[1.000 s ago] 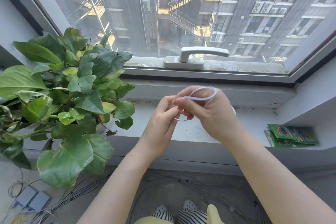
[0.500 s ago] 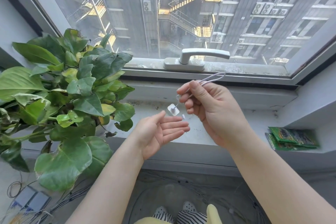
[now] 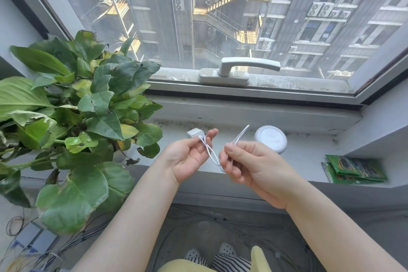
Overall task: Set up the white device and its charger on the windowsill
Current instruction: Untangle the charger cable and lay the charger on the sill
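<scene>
A round white device (image 3: 270, 138) lies on the grey windowsill (image 3: 309, 150), right of centre, partly behind my right hand. My left hand (image 3: 189, 157) holds the small white charger plug (image 3: 195, 133) at its fingertips, just above the sill. A thin white cable (image 3: 212, 152) runs from the plug in a drooping loop to my right hand (image 3: 249, 165), which pinches it. The cable's free end (image 3: 242, 132) sticks up and back from my right fingers, ending short of the device.
A big leafy potted plant (image 3: 72, 117) fills the left of the sill. Green packets (image 3: 353, 169) lie at the sill's right end. The white window handle (image 3: 240, 70) sits on the frame behind. Loose wires and a power strip (image 3: 33, 240) lie on the floor lower left.
My hands have come down and apart. The left hand, open half a second ago, now grips the charger plug. The cable stretches between both hands, and the white device has come into view.
</scene>
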`<state>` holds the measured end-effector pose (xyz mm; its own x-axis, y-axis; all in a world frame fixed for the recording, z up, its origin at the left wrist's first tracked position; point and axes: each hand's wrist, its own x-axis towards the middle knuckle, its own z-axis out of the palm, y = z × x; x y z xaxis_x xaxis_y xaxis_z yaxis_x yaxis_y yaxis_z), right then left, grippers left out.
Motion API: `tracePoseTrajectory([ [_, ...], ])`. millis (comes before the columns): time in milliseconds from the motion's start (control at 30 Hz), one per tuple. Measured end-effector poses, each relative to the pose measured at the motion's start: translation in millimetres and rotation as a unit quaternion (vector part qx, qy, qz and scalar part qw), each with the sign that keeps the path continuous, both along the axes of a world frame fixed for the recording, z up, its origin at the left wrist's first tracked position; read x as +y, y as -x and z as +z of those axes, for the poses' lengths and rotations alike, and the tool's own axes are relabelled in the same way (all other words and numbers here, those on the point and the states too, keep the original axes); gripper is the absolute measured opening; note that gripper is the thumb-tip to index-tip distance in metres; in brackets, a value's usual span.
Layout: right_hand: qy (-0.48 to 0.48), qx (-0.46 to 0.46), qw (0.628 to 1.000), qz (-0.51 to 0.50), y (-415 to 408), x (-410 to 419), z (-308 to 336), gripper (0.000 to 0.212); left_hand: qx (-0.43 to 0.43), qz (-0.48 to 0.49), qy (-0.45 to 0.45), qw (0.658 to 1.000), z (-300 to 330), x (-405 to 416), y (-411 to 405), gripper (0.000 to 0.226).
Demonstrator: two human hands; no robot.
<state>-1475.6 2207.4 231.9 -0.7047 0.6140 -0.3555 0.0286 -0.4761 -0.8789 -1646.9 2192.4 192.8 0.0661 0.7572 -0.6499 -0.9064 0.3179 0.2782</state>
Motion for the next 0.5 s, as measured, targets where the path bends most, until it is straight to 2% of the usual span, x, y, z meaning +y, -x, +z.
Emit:
tracePoseTrajectory([
  [67,0.002,-0.050,0.999,0.022,-8,2,-11,0.033,0.013,-0.003,0.002,1.000,-6,0,1,0.014],
  [133,-0.007,-0.101,0.994,0.046,-14,6,-22,0.035,0.052,-0.016,0.007,0.999,-9,-1,3,0.015],
  [233,-0.048,-0.205,0.976,0.049,-14,10,-37,0.038,0.194,-0.071,0.004,0.978,-18,-2,3,0.018],
  [367,-0.202,-0.357,0.910,0.060,-1,18,-56,0.041,0.386,-0.138,-0.010,0.912,-32,0,2,0.020],
  [433,-0.251,-0.403,0.878,0.062,6,24,-65,0.041,0.427,-0.152,-0.027,0.891,-39,3,2,0.025],
  [500,-0.279,-0.429,0.857,0.057,12,30,-74,0.038,0.438,-0.149,-0.045,0.885,-46,6,2,0.024],
])
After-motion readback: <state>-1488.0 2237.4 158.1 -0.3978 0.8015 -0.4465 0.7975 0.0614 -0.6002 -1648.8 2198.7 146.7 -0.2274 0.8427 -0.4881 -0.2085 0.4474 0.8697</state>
